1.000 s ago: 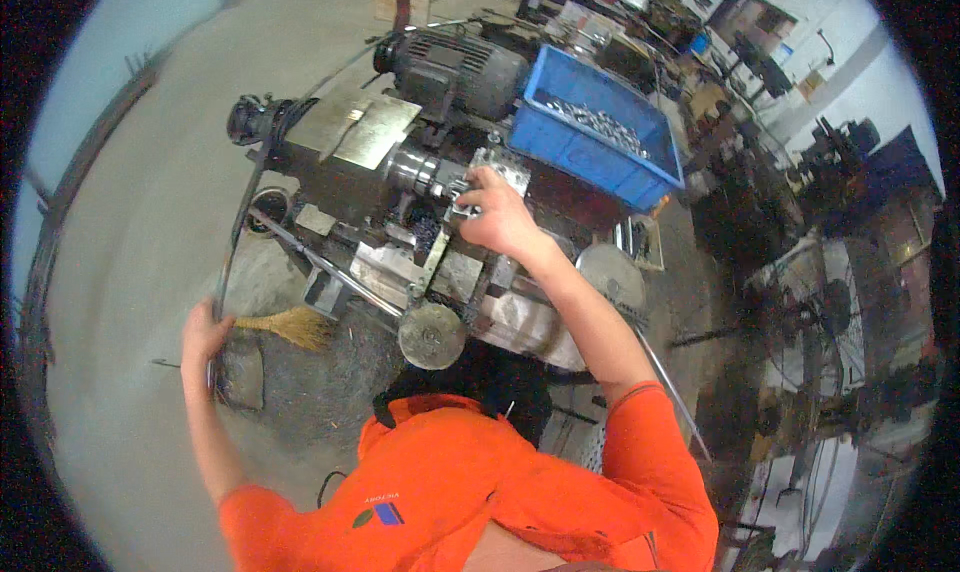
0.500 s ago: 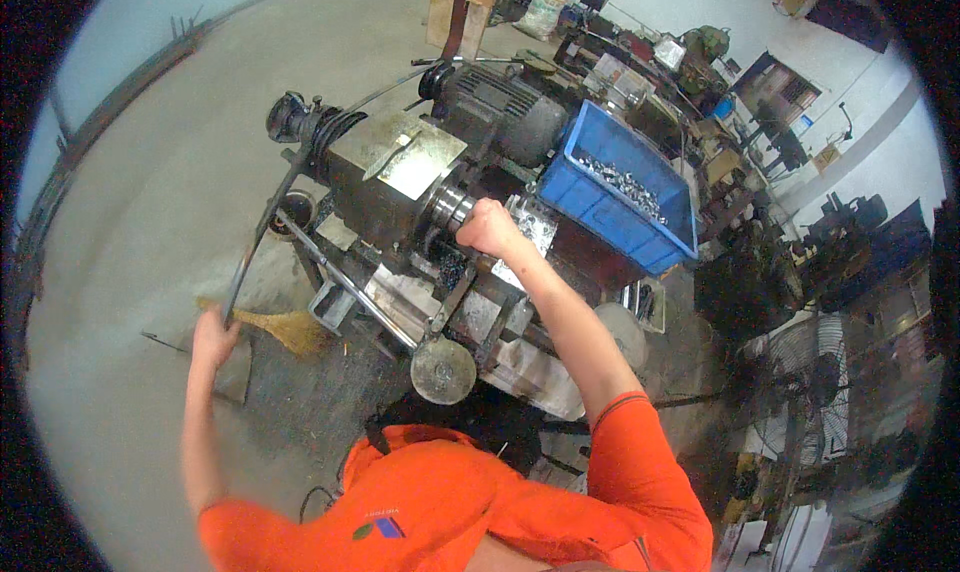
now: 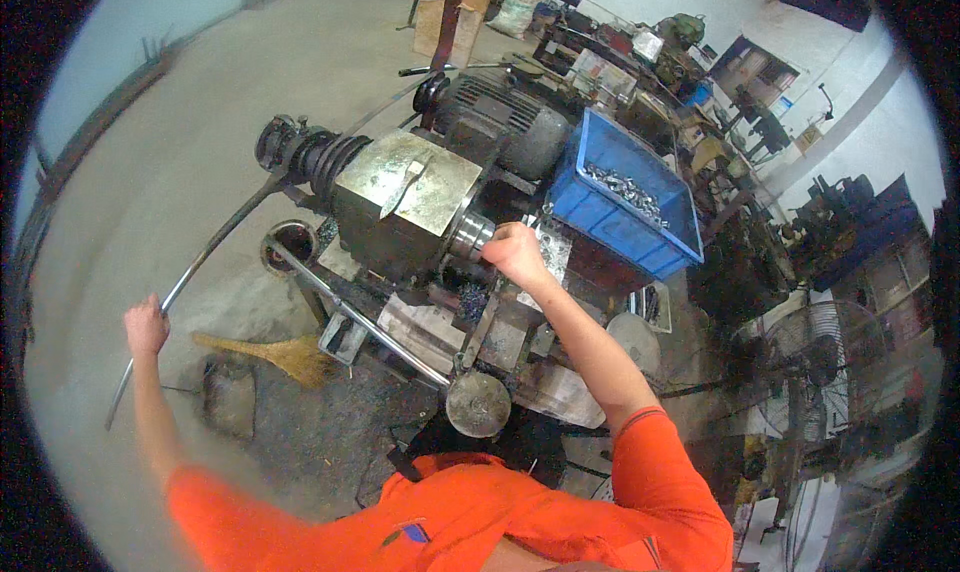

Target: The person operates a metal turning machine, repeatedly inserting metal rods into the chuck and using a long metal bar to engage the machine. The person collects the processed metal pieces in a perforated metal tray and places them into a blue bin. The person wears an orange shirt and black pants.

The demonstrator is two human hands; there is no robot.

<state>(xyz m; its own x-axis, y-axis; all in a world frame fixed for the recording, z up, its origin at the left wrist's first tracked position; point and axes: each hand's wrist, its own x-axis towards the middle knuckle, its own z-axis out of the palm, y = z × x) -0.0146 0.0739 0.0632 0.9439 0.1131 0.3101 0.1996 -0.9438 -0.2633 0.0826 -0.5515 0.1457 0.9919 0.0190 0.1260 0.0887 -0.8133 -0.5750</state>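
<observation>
My left hand (image 3: 147, 329) is wrapped round a long metal lever (image 3: 222, 234), which slants down and left from the rear end of a small lathe-like machine. Beyond my fist the lever's lower tip sticks out. My right hand (image 3: 515, 253) is closed at the front of the shiny round spindle nose (image 3: 472, 235); whatever its fingers grip there is hidden. Behind the spindle is the grey headstock (image 3: 410, 187), with a flat brush-like tool (image 3: 403, 189) lying on top. A second bar (image 3: 375, 332) ends near a round metal disc (image 3: 478, 405) in front of me.
A blue crate (image 3: 630, 197) of small metal parts stands right of the spindle, beside a dark motor (image 3: 505, 122). On the floor at left lie a straw broom (image 3: 285, 355) and a dustpan (image 3: 230, 397). A fan (image 3: 820, 357) stands at right.
My left hand has swung outward to the left with the lever, whose lower end now shows. My right hand stays at the spindle nose. The view has shifted slightly.
</observation>
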